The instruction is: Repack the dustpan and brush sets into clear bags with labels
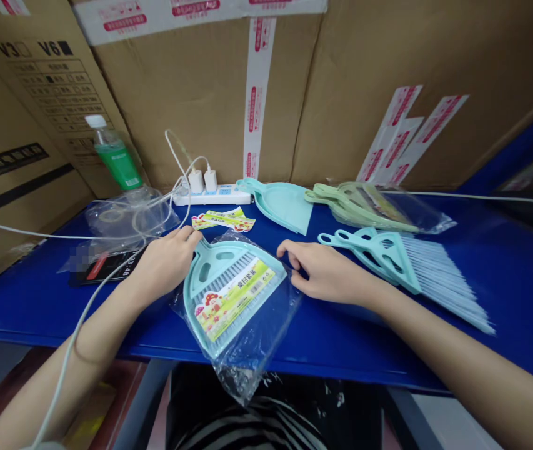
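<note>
1. Bagged dustpan-and-brush set flat on the blue table, near its front edge, between both hands; open end of the clear bag hanging over the edge.
2. Left hand resting against the bag's upper left corner, fingers loosely curled and touching the plastic, not closed around it.
3. Right hand at the bag's upper right corner, fingertips bent onto the plastic edge; a firm pinch cannot be told.
4. Loose teal brushes just right of the right hand, bristles pointing right.
5. Bare teal dustpan behind the set; paper labels between them.
6. Green bagged sets farther back right.
7. Power strip, white cable crossing the left forearm, empty clear bags, green bottle at back left.
8. Taped cardboard boxes walling in the back and left.
</note>
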The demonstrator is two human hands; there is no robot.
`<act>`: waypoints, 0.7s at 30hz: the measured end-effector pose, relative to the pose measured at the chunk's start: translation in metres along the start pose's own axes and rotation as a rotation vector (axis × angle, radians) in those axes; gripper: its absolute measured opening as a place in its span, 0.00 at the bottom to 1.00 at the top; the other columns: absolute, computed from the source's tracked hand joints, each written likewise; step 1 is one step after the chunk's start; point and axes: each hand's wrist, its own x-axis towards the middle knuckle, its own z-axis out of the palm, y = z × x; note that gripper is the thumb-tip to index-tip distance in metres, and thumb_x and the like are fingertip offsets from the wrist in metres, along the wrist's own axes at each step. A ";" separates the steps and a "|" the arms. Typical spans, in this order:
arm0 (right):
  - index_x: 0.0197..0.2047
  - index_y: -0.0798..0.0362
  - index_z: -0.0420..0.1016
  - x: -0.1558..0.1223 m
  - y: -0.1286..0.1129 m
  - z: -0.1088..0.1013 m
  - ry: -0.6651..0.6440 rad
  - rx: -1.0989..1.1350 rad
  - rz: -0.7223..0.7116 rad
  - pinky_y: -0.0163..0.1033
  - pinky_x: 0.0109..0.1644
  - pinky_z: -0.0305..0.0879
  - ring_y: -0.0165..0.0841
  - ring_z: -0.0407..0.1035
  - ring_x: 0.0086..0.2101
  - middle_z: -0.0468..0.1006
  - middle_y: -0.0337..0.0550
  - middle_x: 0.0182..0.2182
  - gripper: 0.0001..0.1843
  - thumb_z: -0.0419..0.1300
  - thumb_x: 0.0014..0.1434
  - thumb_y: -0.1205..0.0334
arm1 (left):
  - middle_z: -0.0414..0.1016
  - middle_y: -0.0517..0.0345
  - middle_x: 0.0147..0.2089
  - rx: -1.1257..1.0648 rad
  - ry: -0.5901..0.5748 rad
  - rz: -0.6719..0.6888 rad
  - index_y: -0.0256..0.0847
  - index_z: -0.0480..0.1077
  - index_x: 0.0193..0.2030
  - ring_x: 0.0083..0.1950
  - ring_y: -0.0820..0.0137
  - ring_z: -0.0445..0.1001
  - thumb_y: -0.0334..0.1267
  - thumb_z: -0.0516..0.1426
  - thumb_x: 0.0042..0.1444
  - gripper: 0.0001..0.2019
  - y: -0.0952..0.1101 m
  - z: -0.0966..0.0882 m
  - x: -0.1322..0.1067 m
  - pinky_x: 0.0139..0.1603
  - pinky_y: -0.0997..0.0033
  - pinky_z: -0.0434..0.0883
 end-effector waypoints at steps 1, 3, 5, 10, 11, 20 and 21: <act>0.43 0.54 0.65 0.000 -0.001 0.000 -0.007 0.001 0.004 0.35 0.29 0.52 0.30 0.62 0.25 0.68 0.36 0.25 0.17 0.52 0.48 0.75 | 0.74 0.44 0.49 -0.003 0.001 0.009 0.33 0.69 0.49 0.50 0.56 0.76 0.28 0.47 0.62 0.14 0.000 0.001 0.000 0.44 0.59 0.77; 0.44 0.54 0.65 0.000 -0.002 0.000 -0.017 0.002 0.014 0.35 0.29 0.51 0.30 0.62 0.25 0.67 0.36 0.25 0.19 0.51 0.48 0.76 | 0.74 0.43 0.50 -0.010 0.008 0.027 0.33 0.69 0.50 0.51 0.56 0.75 0.27 0.47 0.62 0.14 0.000 0.002 0.000 0.46 0.59 0.77; 0.44 0.54 0.65 0.000 -0.001 0.000 -0.015 0.006 0.012 0.35 0.29 0.51 0.30 0.62 0.24 0.67 0.36 0.24 0.20 0.51 0.47 0.77 | 0.74 0.43 0.50 -0.019 0.012 0.048 0.33 0.70 0.49 0.52 0.56 0.75 0.27 0.47 0.61 0.14 0.000 0.003 0.000 0.47 0.59 0.77; 0.45 0.54 0.66 -0.001 0.003 0.000 -0.003 0.089 -0.025 0.36 0.31 0.54 0.31 0.63 0.25 0.68 0.36 0.24 0.16 0.48 0.55 0.74 | 0.74 0.43 0.50 -0.063 0.032 0.112 0.33 0.70 0.49 0.51 0.58 0.75 0.27 0.48 0.61 0.14 -0.002 0.005 0.000 0.49 0.61 0.76; 0.45 0.54 0.66 -0.001 0.003 0.000 -0.010 0.116 -0.027 0.37 0.31 0.54 0.31 0.63 0.25 0.68 0.36 0.24 0.14 0.47 0.58 0.71 | 0.74 0.43 0.50 -0.074 0.039 0.125 0.34 0.69 0.49 0.52 0.58 0.75 0.27 0.48 0.61 0.13 -0.003 0.005 0.000 0.49 0.61 0.76; 0.52 0.57 0.66 0.000 0.001 0.002 -0.043 0.246 -0.082 0.37 0.29 0.55 0.30 0.63 0.24 0.71 0.37 0.24 0.16 0.46 0.63 0.66 | 0.73 0.46 0.51 -0.108 0.039 0.159 0.37 0.68 0.49 0.53 0.62 0.74 0.29 0.46 0.62 0.14 -0.005 0.007 0.000 0.52 0.63 0.75; 0.53 0.57 0.65 0.000 0.001 0.001 -0.045 0.250 -0.086 0.37 0.30 0.56 0.30 0.63 0.24 0.72 0.37 0.25 0.17 0.46 0.62 0.67 | 0.73 0.45 0.52 -0.113 0.034 0.161 0.37 0.68 0.49 0.53 0.62 0.74 0.29 0.46 0.62 0.14 -0.004 0.006 0.000 0.52 0.63 0.75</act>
